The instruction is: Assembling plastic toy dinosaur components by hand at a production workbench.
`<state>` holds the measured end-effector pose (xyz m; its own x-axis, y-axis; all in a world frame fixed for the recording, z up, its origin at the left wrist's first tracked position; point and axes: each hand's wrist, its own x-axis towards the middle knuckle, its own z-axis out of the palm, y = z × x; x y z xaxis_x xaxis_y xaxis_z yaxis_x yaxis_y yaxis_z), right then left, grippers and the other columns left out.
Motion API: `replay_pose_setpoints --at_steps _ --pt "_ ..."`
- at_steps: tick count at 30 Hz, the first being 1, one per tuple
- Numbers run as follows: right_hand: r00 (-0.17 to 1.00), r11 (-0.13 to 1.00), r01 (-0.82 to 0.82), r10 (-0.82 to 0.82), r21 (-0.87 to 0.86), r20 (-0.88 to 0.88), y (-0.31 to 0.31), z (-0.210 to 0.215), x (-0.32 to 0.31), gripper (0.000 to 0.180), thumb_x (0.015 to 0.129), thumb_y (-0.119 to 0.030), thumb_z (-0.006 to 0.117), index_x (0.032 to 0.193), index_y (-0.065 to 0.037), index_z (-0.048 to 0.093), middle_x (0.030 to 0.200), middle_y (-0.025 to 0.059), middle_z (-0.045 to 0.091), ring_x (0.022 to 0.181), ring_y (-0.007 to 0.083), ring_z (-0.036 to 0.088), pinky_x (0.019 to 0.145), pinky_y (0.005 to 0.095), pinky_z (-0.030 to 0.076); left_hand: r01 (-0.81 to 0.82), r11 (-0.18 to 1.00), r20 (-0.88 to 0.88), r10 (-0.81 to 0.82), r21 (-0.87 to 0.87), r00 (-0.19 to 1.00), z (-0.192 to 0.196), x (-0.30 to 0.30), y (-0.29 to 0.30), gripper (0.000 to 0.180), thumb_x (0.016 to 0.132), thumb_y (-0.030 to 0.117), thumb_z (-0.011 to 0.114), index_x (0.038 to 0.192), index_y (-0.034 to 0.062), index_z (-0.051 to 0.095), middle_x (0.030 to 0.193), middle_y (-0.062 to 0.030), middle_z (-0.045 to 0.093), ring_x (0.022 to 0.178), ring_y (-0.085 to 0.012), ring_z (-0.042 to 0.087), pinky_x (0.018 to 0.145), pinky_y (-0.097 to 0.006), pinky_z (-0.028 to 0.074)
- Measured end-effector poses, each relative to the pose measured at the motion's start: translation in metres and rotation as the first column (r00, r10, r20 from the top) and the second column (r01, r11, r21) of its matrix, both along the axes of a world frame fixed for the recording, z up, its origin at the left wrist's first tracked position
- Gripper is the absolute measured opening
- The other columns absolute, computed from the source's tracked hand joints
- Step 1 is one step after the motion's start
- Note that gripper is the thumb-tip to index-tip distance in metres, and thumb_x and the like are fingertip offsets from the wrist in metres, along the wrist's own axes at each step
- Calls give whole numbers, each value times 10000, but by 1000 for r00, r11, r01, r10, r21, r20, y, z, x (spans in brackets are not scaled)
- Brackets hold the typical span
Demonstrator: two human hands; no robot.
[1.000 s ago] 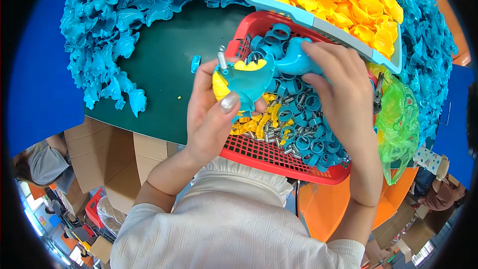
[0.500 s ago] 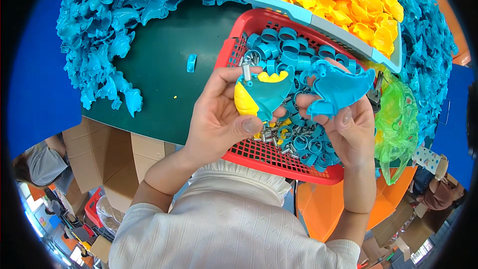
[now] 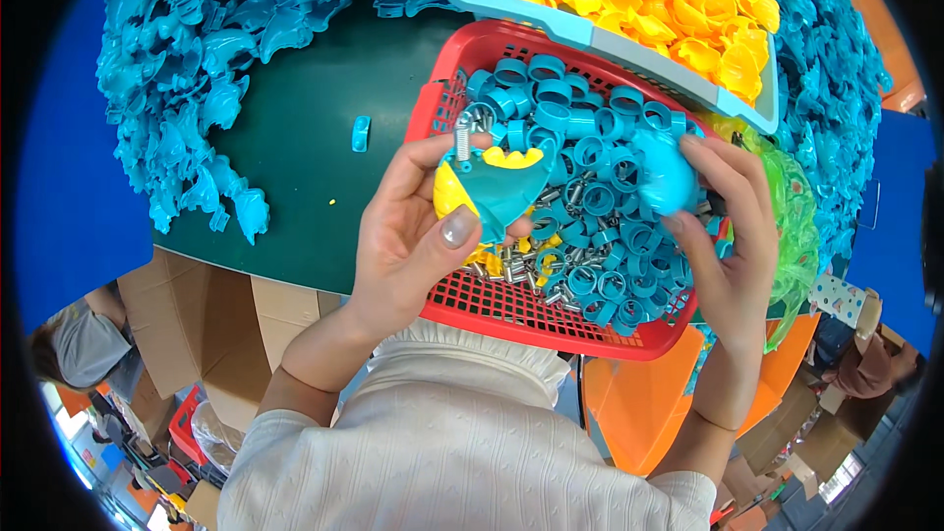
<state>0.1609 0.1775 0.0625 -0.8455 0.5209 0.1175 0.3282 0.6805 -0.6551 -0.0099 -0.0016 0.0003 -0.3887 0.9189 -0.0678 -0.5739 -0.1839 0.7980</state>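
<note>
My left hand (image 3: 393,236) is closed round a blue plastic shell half (image 3: 511,195), its hollow side facing up. A yellow toothed piece (image 3: 513,157) lies along its upper edge and another yellow part (image 3: 451,195) on its left side. A small metal spring (image 3: 462,142) stands at the shell's upper left, by my fingertips. To the right, my right hand (image 3: 733,211) pinches a second blue shell half (image 3: 666,172) by its edge, rounded outside showing and slightly blurred. The two halves are apart, above a red basket (image 3: 541,329) of blue rings (image 3: 597,199), springs and small yellow parts.
Behind the red basket stands a light blue and grey crate (image 3: 590,36) full of yellow shells (image 3: 678,0). Blue shell parts are heaped at the far left (image 3: 187,69) and far right. One blue ring (image 3: 361,134) lies on the green table (image 3: 305,118). A green plastic bag (image 3: 792,246) sits at right.
My right hand has turned the second shell half from hollow side to rounded side and shifted its grip to the right edge. My left hand still holds its shell with the yellow parts.
</note>
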Motion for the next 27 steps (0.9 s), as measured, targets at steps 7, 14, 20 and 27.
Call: replay_pose_setpoints --at_steps 7,14,20,27 --pt "946 865 292 -197 408 -259 77 13 13 247 782 -2 582 1022 -51 618 959 69 627 885 183 593 734 249 460 -72 996 -120 65 -52 991 1 1 0 495 882 257 548 1247 3 328 1142 -165 513 904 -234 610 812 -348 494" --pt "806 757 377 -552 534 214 214 -64 62 274 785 -161 601 1030 -39 614 939 135 650 844 229 638 749 318 486 -68 996 -142 60 -51 988 1 2 7 459 888 220 533 1240 -1 336 1150 -162 510 913 -221 604 804 -342 494" --pt "678 682 347 -657 644 331 215 -87 52 329 739 -178 622 1044 -53 621 954 142 648 859 267 633 767 336 482 -24 999 -142 17 -45 990 0 0 6 434 892 196 524 1233 -3 342 1170 -150 503 912 -207 599 804 -342 494" --pt "744 659 641 -659 393 -109 212 -64 70 315 817 -189 598 1092 -36 605 955 76 653 799 152 605 717 268 476 -42 997 -121 35 -62 992 2 1 7 433 891 193 527 1232 -3 346 1168 -152 505 921 -211 599 811 -341 495"
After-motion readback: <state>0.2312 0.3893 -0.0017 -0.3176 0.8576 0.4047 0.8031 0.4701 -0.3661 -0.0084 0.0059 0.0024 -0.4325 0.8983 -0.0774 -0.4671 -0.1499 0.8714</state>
